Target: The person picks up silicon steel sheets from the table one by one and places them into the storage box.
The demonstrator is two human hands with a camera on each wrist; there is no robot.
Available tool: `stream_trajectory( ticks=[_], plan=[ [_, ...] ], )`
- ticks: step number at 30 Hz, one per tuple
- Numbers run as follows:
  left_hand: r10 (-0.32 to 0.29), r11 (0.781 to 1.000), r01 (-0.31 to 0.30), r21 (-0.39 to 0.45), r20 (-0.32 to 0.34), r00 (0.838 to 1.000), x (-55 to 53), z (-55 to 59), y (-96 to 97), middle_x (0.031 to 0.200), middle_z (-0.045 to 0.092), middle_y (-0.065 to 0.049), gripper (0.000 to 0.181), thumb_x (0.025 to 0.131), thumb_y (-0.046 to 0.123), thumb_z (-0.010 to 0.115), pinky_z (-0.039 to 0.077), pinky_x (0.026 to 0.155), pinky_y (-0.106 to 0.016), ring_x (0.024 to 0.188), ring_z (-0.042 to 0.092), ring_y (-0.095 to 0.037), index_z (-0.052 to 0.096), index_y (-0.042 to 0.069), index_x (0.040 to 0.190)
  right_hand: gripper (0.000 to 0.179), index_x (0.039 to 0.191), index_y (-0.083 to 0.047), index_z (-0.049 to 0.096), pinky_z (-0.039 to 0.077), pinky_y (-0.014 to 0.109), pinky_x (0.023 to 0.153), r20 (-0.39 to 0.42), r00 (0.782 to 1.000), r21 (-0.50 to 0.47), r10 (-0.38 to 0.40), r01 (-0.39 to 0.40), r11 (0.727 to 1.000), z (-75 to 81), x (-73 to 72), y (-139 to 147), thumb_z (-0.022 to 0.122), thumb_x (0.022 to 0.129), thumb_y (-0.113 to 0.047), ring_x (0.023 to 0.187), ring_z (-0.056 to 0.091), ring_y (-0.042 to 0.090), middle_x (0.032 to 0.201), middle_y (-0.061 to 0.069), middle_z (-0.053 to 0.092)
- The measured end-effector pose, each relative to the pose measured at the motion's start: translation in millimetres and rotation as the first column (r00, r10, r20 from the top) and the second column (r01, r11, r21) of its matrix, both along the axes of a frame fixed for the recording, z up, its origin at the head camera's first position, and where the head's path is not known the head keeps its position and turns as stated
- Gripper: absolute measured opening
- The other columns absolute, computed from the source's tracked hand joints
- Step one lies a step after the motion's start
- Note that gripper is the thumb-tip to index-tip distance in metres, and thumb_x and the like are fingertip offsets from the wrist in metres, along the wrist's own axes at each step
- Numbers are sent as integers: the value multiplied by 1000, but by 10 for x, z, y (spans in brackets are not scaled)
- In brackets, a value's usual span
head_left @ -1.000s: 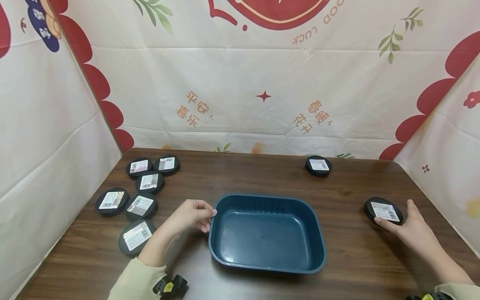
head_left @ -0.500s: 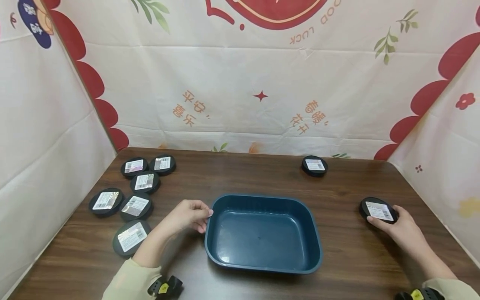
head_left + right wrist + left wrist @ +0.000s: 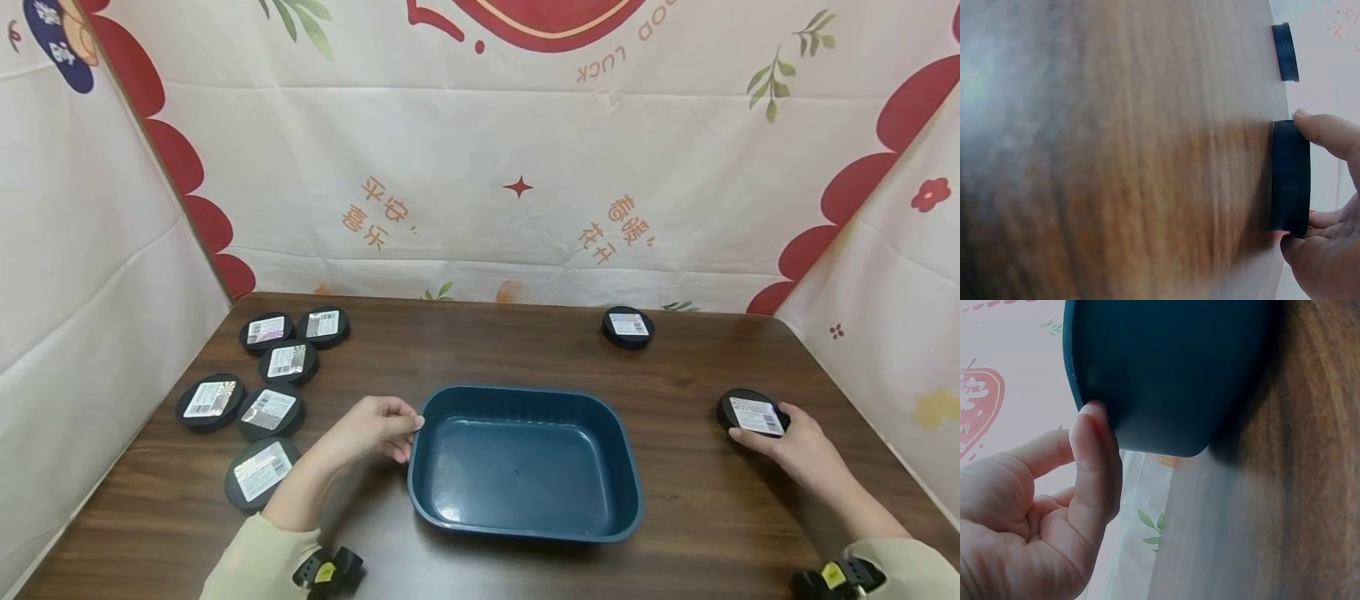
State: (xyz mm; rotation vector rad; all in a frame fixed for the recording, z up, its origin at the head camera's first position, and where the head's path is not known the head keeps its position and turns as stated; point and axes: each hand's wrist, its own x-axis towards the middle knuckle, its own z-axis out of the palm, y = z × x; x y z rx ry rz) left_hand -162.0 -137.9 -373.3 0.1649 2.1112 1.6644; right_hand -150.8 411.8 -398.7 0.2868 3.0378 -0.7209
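Note:
On the wooden table stands a dark blue plastic basin point(image 3: 525, 475) with nothing inside. My left hand point(image 3: 378, 429) pinches its left rim, thumb and fingers at the edge; the left wrist view shows the same hold on the basin point(image 3: 1166, 369). Over at the right, my right hand point(image 3: 802, 446) holds a flat, round black tin point(image 3: 753, 415) with a white barcode label facing up. In the right wrist view, thumb and fingers span opposite sides of this tin point(image 3: 1291, 175), which sits close to the tabletop.
Several similar labelled black tins lie at the left, among them one tin point(image 3: 258, 473) near my left forearm. A single tin point(image 3: 628, 327) sits by the back edge. White printed cloth point(image 3: 465, 142) walls the table point(image 3: 480, 342) at the back and sides.
My right hand's fingers have closed in round the black tin, where before they were spread beside it. My left hand stays at the basin's rim. The head view has shifted slightly.

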Motion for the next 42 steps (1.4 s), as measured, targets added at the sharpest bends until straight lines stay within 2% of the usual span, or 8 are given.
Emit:
stream_trajectory(
  ticks=[5,15,28,35,42],
  plan=[
    [11,1000,-11,3,6,1000,-6,21,-1,67,58,-7,24,90,13,60,54,57,-27,55,59,-13,59,-10,96,101,130,28,15,32,66,84,0,1000,-6,5,-5,1000,5,-23,-3,63,83,-47,106,33,59,120,51,25],
    [-2,1000,2,16,22,1000,-5,-13,-18,67,57,-7,23,90,12,59,54,57,-26,55,59,-12,59,-10,96,101,129,28,18,32,66,84,-1,1000,22,16,-16,1000,16,-26,6,65,82,-47,105,33,60,119,52,25],
    [-21,999,21,34,-3,1000,6,-21,-23,66,57,-6,24,90,12,59,54,56,-27,56,58,-13,58,-11,96,101,131,25,21,33,64,81,-4,1000,19,-20,21,1000,40,19,-14,66,80,-50,104,35,56,120,49,26],
    [-14,1000,14,14,-11,1000,5,5,1,66,57,-6,24,91,13,59,54,57,-27,56,58,-13,58,-10,97,101,132,21,25,34,63,79,-22,1000,33,-10,10,999,55,36,-25,68,78,-51,102,37,54,121,47,27],
    [-21,1000,20,22,8,1000,19,1,-5,66,57,-6,24,91,13,58,53,56,-26,55,57,-13,57,-10,97,98,132,18,29,36,60,76,-43,999,21,-9,10,1000,76,71,-87,70,76,-51,99,39,52,121,45,28]
  ],
)
